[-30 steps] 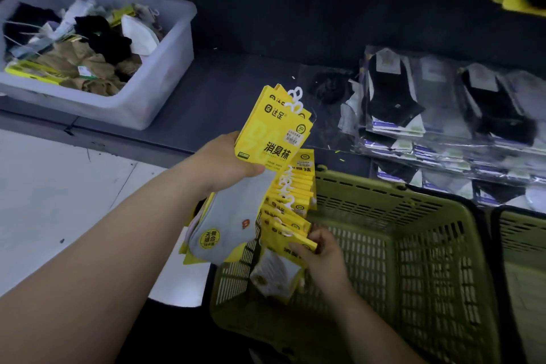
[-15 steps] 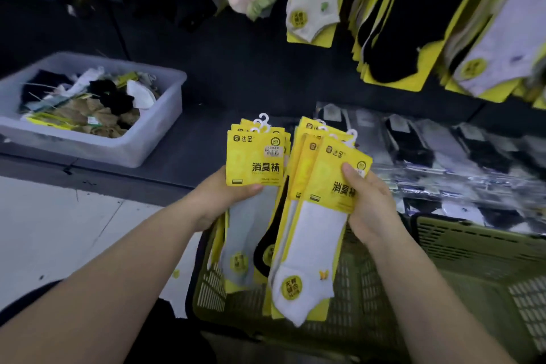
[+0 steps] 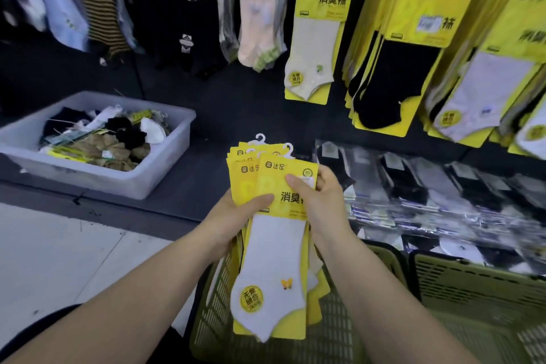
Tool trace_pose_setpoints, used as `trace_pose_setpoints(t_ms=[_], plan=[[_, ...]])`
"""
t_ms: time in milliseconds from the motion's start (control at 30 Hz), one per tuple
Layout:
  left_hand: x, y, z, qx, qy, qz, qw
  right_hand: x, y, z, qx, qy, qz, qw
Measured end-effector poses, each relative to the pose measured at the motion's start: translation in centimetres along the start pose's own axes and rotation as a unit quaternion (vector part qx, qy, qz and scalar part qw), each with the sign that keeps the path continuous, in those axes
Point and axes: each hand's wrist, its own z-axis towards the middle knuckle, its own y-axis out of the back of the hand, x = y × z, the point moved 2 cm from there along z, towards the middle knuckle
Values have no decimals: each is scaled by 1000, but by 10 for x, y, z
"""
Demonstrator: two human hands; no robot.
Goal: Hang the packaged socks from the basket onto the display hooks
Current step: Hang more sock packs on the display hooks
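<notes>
You grip one fanned stack of sock packs [image 3: 273, 248] with both hands: your left hand [image 3: 233, 219] curls round its left edge, thumb across the front, and your right hand [image 3: 323, 204] pinches the right edge. The stack hangs above the green basket [image 3: 331, 340]. The front pack is a yellow card holding a white ankle sock with an orange butterfly [image 3: 286, 283] (white plastic hangers [image 3: 260, 138] stick up on top). It reads "达足" and "消臭", partly covered; a round sticker [image 3: 251, 298] says "无骨缝合". Matching hung packs [image 3: 320, 26] show beyond.
</notes>
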Motion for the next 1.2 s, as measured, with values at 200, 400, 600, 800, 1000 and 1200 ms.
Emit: trace_pose_setpoints(t_ms=[200,400,600,800,1000,1200], plan=[[-55,2,47,43,-79,-8,996,71,1,52,-17,72,-61,995],[-110,30,93,-32,-174,36,984,172,-13,128,-97,159,-128,974],[-130,61,112,-88,-221,94,967,240,-36,190,-132,219,-183,949],[-132,55,116,-78,-214,72,971,241,-50,219,-131,185,-262,938],[-137,43,113,-79,-230,56,968,219,-47,197,-214,194,-296,911],[-137,25,103,-58,-255,35,965,153,-75,126,36,175,-386,905]])
